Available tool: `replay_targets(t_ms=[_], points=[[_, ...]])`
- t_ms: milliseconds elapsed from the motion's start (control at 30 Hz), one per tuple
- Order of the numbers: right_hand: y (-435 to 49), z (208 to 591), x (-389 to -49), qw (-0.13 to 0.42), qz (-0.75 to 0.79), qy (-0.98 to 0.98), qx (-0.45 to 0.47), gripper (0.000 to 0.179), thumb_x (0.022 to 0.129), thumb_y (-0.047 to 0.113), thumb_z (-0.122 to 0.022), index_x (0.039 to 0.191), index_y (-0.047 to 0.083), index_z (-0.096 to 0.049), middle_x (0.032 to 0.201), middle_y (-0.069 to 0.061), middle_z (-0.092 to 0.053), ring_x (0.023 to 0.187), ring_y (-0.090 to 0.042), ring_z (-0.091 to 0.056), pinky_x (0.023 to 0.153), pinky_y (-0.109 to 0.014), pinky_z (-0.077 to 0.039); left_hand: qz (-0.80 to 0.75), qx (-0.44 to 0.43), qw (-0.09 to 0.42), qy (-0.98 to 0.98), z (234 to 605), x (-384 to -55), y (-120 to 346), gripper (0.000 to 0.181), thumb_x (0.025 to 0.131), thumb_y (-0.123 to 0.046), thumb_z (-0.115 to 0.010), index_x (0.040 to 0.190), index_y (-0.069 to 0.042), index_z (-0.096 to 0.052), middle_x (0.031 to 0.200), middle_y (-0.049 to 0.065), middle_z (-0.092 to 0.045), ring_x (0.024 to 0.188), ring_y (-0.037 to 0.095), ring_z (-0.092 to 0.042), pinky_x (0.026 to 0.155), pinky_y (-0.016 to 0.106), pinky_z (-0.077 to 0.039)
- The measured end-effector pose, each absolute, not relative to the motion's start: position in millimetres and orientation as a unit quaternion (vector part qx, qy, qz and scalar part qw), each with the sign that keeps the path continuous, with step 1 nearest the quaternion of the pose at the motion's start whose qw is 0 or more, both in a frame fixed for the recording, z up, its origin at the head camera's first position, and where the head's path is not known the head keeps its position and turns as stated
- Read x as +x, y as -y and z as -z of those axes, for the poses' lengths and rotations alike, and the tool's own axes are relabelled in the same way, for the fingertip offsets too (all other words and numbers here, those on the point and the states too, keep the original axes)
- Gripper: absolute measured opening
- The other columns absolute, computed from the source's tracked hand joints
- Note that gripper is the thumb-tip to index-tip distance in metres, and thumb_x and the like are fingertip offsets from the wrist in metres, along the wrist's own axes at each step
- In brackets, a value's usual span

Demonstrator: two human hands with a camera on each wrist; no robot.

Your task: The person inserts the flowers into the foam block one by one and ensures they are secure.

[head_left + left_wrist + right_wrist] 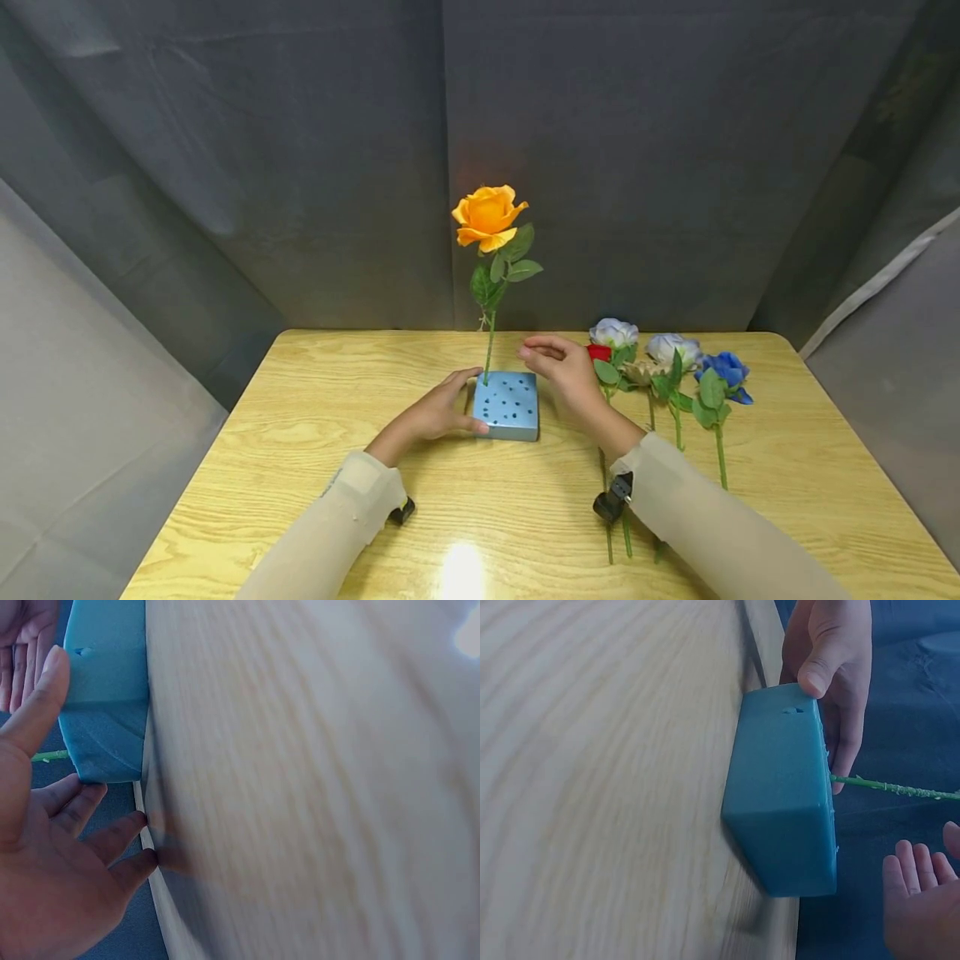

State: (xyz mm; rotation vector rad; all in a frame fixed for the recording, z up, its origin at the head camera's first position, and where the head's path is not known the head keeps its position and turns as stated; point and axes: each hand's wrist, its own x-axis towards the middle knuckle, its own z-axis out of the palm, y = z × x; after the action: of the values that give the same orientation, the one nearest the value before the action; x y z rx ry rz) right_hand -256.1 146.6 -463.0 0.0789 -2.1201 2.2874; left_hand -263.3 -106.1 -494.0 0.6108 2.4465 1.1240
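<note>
A light blue foam block (506, 432) with several small holes in its top sits on the table. My left hand (433, 414) holds it at the left side, thumb at the front corner (817, 675) and index finger toward the back. An orange artificial rose (487, 215) stands nearly upright in the block's back left part, its green stem (900, 787) entering the top. To the right of the block, my right hand (568, 379) hovers with relaxed, slightly bent fingers and nothing in them. Its fingertips are apart from the stem.
Right of the right hand lie more artificial flowers: a red one (598, 352), two pale lilac ones (613, 332), a beige one (642, 372) and a blue one (723, 372). Their stems point toward the front of the wooden table (300, 417). A grey curtain (337, 167) hangs behind.
</note>
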Motion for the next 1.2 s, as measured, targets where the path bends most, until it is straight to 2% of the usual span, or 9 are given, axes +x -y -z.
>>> replay_targets(t_ms=[67, 267, 433, 600, 767, 833, 1067, 1200], points=[[-151.2, 464.2, -252.7, 0.007, -0.727, 0.687, 0.024, 0.034, 0.096, 0.012, -0.075, 0.125, -0.004, -0.068, 0.119, -0.021, -0.072, 0.106, -0.025, -0.072, 0.093, -0.032, -0.058, -0.401, 0.216, 0.190, -0.870, 494.6, -263.3, 106.1, 0.108, 0.079, -0.038, -0.091, 0.164, -0.017, -0.028, 0.167, 0.012, -0.030, 0.152, 0.036, -0.030, 0.122, 0.056, -0.028], [-164.9, 469.7, -242.4, -0.002, -0.711, 0.702, 0.038, 0.035, 0.099, 0.011, -0.071, 0.128, -0.006, -0.065, 0.124, -0.028, -0.068, 0.104, -0.016, -0.072, 0.090, -0.022, -0.057, -0.393, 0.218, 0.192, -0.873, 494.7, -264.2, 106.0, 0.109, 0.079, -0.039, -0.090, 0.164, -0.017, -0.027, 0.167, 0.011, -0.029, 0.152, 0.035, -0.031, 0.121, 0.056, -0.028], [-174.3, 472.3, -235.6, -0.001, -0.717, 0.696, 0.038, 0.037, 0.099, 0.010, -0.070, 0.131, -0.009, -0.063, 0.126, -0.029, -0.067, 0.102, -0.010, -0.071, 0.090, -0.022, -0.057, -0.388, 0.219, 0.198, -0.873, 494.8, -265.2, 106.3, 0.109, 0.080, -0.039, -0.089, 0.165, -0.017, -0.025, 0.168, 0.011, -0.028, 0.153, 0.034, -0.030, 0.121, 0.056, -0.029], [-184.2, 472.4, -228.2, -0.009, -0.706, 0.708, 0.026, 0.039, 0.100, 0.013, -0.070, 0.133, -0.006, -0.063, 0.129, -0.028, -0.065, 0.109, -0.016, -0.071, 0.093, -0.024, -0.057, -0.383, 0.216, 0.201, -0.875, 495.3, -264.7, 106.2, 0.110, 0.080, -0.040, -0.089, 0.165, -0.018, -0.023, 0.168, 0.010, -0.027, 0.153, 0.034, -0.029, 0.121, 0.057, -0.029], [-194.0, 473.7, -217.9, -0.013, -0.698, 0.716, 0.013, 0.043, 0.100, 0.016, -0.071, 0.135, -0.006, -0.061, 0.132, -0.028, -0.064, 0.106, -0.010, -0.071, 0.093, -0.024, -0.056, -0.382, 0.214, 0.200, -0.877, 494.3, -263.2, 105.8, 0.110, 0.079, -0.041, -0.089, 0.165, -0.019, -0.023, 0.168, 0.009, -0.027, 0.153, 0.034, -0.029, 0.121, 0.057, -0.029], [-197.3, 474.8, -214.2, -0.013, -0.698, 0.716, 0.007, 0.044, 0.099, 0.016, -0.072, 0.136, -0.006, -0.061, 0.133, -0.027, -0.064, 0.103, -0.004, -0.070, 0.092, -0.022, -0.056, -0.382, 0.213, 0.200, -0.877, 493.2, -262.9, 105.9, 0.110, 0.079, -0.041, -0.089, 0.165, -0.019, -0.024, 0.168, 0.010, -0.027, 0.153, 0.035, -0.029, 0.121, 0.057, -0.029], [-208.2, 476.9, -203.5, -0.015, -0.694, 0.720, -0.011, 0.050, 0.099, 0.020, -0.073, 0.140, -0.003, -0.059, 0.129, -0.009, -0.070, 0.106, -0.002, -0.069, 0.094, -0.024, -0.056, -0.383, 0.207, 0.203, -0.877, 491.2, -262.8, 106.5, 0.109, 0.080, -0.038, -0.089, 0.165, -0.019, -0.024, 0.168, 0.010, -0.027, 0.153, 0.034, -0.030, 0.120, 0.056, -0.031], [-215.1, 475.6, -196.2, -0.016, -0.691, 0.722, -0.011, 0.052, 0.100, 0.021, -0.071, 0.144, -0.004, -0.055, 0.136, -0.012, -0.066, 0.109, 0.000, -0.067, 0.095, -0.022, -0.055, -0.383, 0.208, 0.201, -0.877, 490.5, -262.6, 105.6, 0.108, 0.080, -0.037, -0.089, 0.165, -0.019, -0.024, 0.168, 0.009, -0.028, 0.153, 0.033, -0.030, 0.120, 0.055, -0.031]])
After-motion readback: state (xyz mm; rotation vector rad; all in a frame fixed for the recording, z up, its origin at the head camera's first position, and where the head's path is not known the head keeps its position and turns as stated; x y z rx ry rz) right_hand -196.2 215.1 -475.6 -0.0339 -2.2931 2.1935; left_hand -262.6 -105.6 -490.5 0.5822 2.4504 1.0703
